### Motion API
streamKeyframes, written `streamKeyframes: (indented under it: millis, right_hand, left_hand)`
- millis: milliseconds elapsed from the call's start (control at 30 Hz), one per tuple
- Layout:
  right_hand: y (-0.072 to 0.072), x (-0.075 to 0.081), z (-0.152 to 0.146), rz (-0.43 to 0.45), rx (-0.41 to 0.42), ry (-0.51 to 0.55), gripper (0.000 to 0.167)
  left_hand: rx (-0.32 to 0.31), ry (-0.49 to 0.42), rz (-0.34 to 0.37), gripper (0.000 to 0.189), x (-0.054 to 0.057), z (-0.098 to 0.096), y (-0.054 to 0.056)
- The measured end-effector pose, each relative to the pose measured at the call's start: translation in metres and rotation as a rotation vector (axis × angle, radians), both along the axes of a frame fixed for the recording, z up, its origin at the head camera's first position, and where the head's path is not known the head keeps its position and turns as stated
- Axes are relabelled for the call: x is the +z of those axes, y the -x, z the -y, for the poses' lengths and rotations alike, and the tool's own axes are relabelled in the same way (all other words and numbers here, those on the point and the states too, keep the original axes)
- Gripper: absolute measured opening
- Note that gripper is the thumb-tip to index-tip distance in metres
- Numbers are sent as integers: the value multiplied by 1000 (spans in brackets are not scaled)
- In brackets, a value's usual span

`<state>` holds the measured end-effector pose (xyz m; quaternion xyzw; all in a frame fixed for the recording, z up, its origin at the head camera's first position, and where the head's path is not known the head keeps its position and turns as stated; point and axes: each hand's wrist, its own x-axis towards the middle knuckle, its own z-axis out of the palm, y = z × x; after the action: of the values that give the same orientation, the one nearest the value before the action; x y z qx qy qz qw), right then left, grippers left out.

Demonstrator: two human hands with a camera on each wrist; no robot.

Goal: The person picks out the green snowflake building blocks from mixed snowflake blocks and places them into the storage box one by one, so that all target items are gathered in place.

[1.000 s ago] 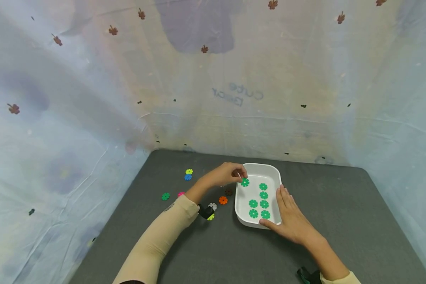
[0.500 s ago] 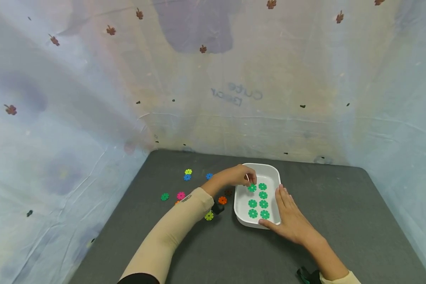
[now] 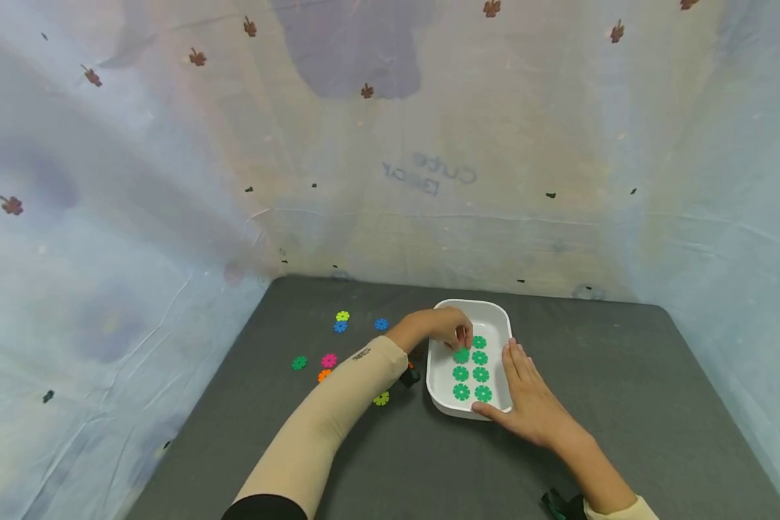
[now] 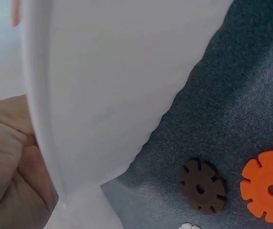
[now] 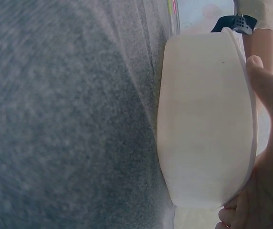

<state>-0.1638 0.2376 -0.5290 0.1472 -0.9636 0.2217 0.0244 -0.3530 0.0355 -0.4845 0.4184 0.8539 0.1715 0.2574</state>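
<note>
A white tray (image 3: pixel 437 393) holds several green flower-shaped discs (image 3: pixel 480 374) in two columns. My left hand (image 3: pixel 451 326) reaches over the tray's left rim and pinches a green flower-shaped disc (image 3: pixel 461 356) low in the left column. In the left wrist view the tray's wall partly hides the curled left hand (image 4: pixel 5 160), and the disc is out of sight. My right hand (image 3: pixel 534 408) rests against the tray's right side, fingers straight along the rim and thumb at the near edge. The right wrist view shows the tray's outer wall (image 5: pixel 205 124) beside that hand.
Left of the tray lie loose flower discs: yellow (image 3: pixel 342 316), blue (image 3: pixel 381 324), pink (image 3: pixel 328 360) and green (image 3: pixel 300 362) ones. Brown (image 4: pixel 202 187) and orange (image 4: pixel 267 186) discs lie near the tray's wall. A printed sheet (image 3: pixel 429 238) hangs behind the grey table (image 3: pixel 598 361).
My left hand has carried the green disc over the tray's left rim, then right and nearer, lowering it into the left column. My right hand has stayed at the tray's side.
</note>
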Motion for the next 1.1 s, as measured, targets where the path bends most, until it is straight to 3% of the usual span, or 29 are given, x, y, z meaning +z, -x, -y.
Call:
streamKeyframes:
  millis: [533, 800, 1100]
  right_hand:
    - [-2, 2, 2, 6, -4, -1, 129]
    - [-2, 3, 2, 9, -5, 4, 129]
    - [-2, 4, 4, 3, -8, 15, 128]
  left_hand:
    - [53, 52, -46, 11, 5, -3, -11]
    - [47, -43, -79, 7, 0, 5, -1]
    - [27, -199, -107, 15, 25, 42, -12]
